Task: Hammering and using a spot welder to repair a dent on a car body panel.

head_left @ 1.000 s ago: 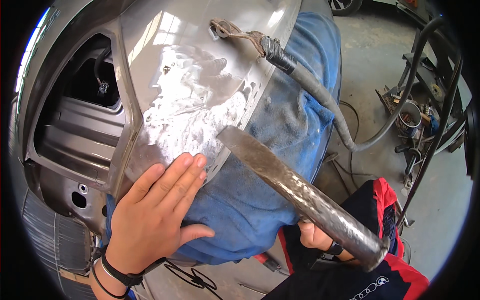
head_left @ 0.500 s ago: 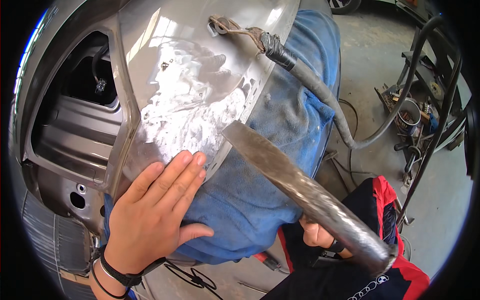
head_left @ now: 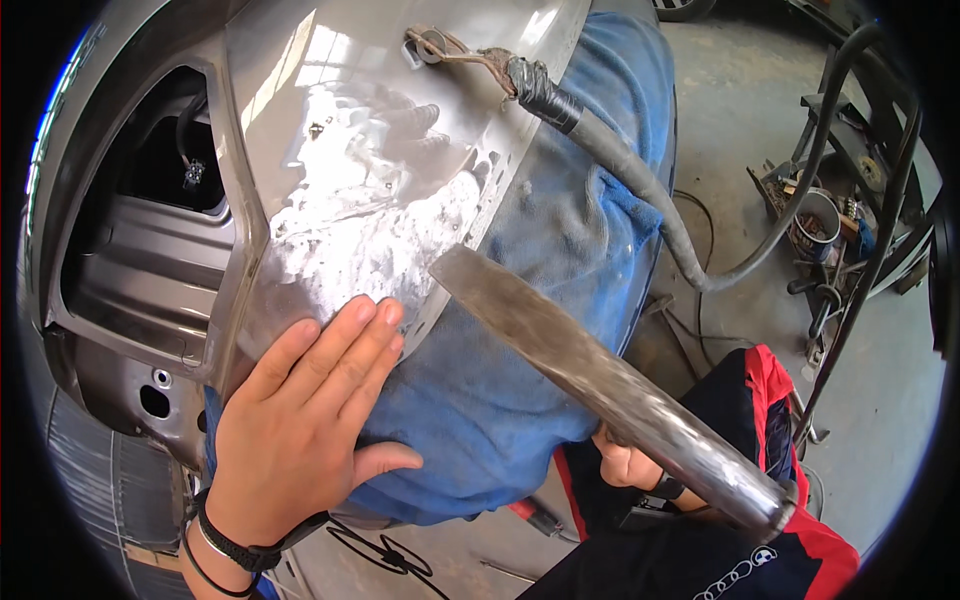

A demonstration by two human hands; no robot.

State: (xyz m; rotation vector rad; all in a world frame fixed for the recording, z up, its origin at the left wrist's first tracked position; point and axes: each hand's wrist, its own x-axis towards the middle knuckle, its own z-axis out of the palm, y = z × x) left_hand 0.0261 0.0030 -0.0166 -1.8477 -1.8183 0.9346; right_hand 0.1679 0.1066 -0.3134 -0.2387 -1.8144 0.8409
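Observation:
My left hand [head_left: 295,415] lies flat, fingers stretched, over the lower edge of a grey car body panel [head_left: 265,335]. Its fingertips rest beside a patch ground to bare, shiny metal [head_left: 365,220]. My right hand [head_left: 627,462] is closed beneath a long steel hammer head [head_left: 600,375], which covers most of it; the handle is hidden. One end of the head is flat and wide, hanging by the panel's edge; the round end points toward my lap. A blue cloth [head_left: 480,420] drapes beside the panel, under both hands.
A thick black cable [head_left: 640,175] is joined by a metal lug [head_left: 430,45] to the panel's upper part. An opening in the bodywork [head_left: 150,200] lies left. On the floor at right stand a bucket [head_left: 815,225] and tools; a thin black cable [head_left: 390,550] lies below the cloth.
The panel and cloth sit slightly farther left in the picture. The hammer's round end has risen a little; my left hand keeps its place on the panel.

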